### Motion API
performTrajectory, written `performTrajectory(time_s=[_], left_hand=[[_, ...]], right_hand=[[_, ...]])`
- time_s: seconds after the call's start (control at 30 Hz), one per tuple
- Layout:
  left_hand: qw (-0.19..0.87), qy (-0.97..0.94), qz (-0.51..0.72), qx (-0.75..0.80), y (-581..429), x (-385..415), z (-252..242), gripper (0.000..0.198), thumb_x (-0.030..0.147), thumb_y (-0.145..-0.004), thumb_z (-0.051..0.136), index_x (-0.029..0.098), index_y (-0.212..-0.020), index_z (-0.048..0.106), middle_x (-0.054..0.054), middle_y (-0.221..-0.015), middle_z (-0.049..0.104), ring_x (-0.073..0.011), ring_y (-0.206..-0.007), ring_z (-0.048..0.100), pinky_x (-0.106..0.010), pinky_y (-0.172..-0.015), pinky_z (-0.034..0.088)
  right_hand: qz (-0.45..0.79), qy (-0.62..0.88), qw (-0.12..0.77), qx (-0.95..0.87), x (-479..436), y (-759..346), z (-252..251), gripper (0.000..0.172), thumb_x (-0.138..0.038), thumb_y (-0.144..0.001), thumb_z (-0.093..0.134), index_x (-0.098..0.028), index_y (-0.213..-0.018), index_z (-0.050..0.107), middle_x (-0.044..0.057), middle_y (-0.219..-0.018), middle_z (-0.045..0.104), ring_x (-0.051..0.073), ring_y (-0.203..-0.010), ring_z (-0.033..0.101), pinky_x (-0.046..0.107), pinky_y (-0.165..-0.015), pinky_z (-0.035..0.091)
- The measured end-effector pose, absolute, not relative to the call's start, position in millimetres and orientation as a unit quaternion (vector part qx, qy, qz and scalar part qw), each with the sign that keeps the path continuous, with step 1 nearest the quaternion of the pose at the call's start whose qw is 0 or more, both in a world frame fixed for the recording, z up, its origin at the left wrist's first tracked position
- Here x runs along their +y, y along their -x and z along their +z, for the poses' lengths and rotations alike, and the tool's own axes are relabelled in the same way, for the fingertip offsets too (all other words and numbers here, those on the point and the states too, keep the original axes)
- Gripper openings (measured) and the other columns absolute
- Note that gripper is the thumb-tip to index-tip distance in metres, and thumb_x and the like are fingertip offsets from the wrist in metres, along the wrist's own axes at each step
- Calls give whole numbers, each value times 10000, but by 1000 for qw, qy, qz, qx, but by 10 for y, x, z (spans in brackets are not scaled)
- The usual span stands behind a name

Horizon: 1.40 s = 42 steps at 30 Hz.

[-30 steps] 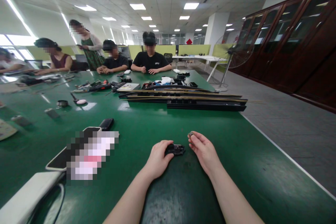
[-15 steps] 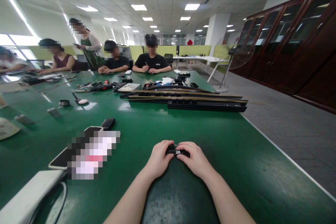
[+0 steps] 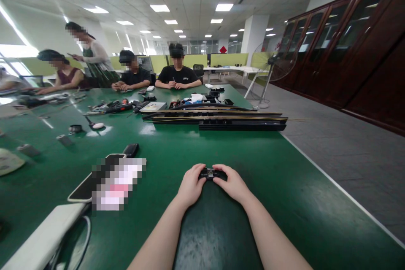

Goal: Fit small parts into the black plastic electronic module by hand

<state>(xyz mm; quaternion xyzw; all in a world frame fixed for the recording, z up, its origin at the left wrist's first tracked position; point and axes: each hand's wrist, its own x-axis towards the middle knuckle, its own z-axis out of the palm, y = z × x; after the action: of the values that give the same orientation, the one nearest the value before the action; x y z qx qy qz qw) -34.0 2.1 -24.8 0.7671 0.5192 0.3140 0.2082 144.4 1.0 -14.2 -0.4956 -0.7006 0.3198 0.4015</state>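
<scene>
A small black oblong part with a silvery middle lies between my hands, just over the green table; its exact kind cannot be made out. My left hand is closed on its left end, thumb at the near side and fingers at the far side. On the opposite end, my right hand grips it in much the same way. Both ends are partly hidden by my fingers, while the middle shows between them.
To the left lie a phone, a blurred-out sheet and a long white box with a cable. Black rails with thin rods stretch across the table ahead. Several people sit or stand beyond; a fan stands right of the table.
My right fingers have drawn back from the part's middle, so more of it shows. The camera view has shifted slightly to the right.
</scene>
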Motion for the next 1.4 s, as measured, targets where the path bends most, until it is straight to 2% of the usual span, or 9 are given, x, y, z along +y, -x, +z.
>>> performTrajectory(time_s=[0.6, 1.17, 1.4], left_hand=[[185, -763, 311, 535, 334, -38, -228, 358, 239, -790, 472, 163, -1139, 487, -99, -1182, 529, -198, -1096, 478, -393, -963, 355], [166, -767, 295, 545, 355, -158, -219, 368, 255, -787, 482, 170, -1145, 487, -92, -1157, 548, -207, -1095, 470, -396, -961, 343], [160, -772, 295, 540, 355, -150, -238, 366, 218, -772, 500, 173, -1135, 487, -77, -1146, 547, -193, -1085, 468, -380, -957, 344]], right_hand=[[301, 498, 392, -712, -34, -1420, -122, 266, -228, -707, 587, -277, -966, 627, 15, -983, 661, 202, -946, 581, 390, -899, 393], [299, 496, 390, -716, -104, -1421, -121, 240, -251, -714, 584, -288, -945, 640, 16, -958, 670, 209, -925, 586, 397, -886, 398], [282, 484, 390, -730, -120, -1416, -113, 304, -267, -670, 639, -289, -973, 637, 34, -1047, 647, 230, -1011, 556, 424, -924, 370]])
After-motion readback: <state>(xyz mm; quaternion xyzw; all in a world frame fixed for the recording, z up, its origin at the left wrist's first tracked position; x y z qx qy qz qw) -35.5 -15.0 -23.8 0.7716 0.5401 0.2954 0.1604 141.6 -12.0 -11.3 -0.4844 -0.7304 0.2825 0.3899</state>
